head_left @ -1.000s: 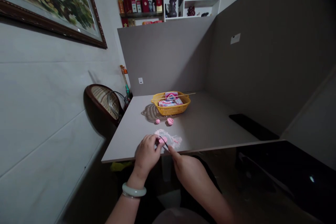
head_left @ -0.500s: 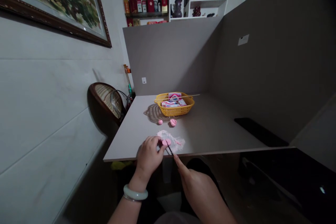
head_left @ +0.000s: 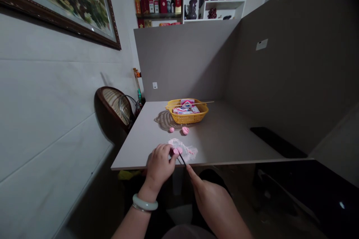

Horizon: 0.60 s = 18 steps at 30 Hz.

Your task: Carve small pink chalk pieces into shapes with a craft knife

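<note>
Close to the table's near edge, my left hand pinches a small pink piece, soap-like, between thumb and fingers. My right hand grips a thin dark carving knife, and its tip touches the pink piece. The knife's handle is mostly hidden in my fingers. Pale pink shavings lie scattered around and behind the piece. Farther back on the table rest a small pink ball and a larger rounded pink piece with a groove.
A yellow plastic basket holding pink-and-white boxes stands behind, a thin stick lying across it. Grey panels enclose the table's back and right. A dark flat object lies at right, a wicker-backed chair at left.
The view has shifted very slightly. Both hands keep their hold, with the knife tip still at the pink piece; nothing else has visibly moved.
</note>
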### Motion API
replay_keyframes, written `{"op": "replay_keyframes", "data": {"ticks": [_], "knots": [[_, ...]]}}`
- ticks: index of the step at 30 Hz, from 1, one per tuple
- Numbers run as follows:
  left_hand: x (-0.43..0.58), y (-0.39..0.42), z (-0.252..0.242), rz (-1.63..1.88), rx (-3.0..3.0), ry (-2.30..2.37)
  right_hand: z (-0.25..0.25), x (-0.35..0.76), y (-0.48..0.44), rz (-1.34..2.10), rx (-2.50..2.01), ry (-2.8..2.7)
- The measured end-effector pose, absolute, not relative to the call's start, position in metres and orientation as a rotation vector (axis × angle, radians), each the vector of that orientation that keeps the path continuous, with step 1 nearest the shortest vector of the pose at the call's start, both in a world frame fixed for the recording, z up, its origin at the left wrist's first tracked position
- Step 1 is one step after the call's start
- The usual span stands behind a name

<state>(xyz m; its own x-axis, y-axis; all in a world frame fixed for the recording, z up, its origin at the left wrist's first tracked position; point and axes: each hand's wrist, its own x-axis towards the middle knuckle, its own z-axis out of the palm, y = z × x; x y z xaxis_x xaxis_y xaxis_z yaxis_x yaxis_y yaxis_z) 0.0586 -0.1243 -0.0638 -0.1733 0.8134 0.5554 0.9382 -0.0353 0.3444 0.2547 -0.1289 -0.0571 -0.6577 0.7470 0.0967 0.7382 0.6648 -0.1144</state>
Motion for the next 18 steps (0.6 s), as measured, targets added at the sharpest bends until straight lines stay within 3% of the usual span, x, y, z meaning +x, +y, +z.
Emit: {"op": "replay_keyframes", "data": {"ticks": [18], "knots": [[0.060,-0.123,-0.066,-0.971,-1.841,-2.022,-0.053,0.247,-0.126,0.076,-1.252,-2.751]]}}
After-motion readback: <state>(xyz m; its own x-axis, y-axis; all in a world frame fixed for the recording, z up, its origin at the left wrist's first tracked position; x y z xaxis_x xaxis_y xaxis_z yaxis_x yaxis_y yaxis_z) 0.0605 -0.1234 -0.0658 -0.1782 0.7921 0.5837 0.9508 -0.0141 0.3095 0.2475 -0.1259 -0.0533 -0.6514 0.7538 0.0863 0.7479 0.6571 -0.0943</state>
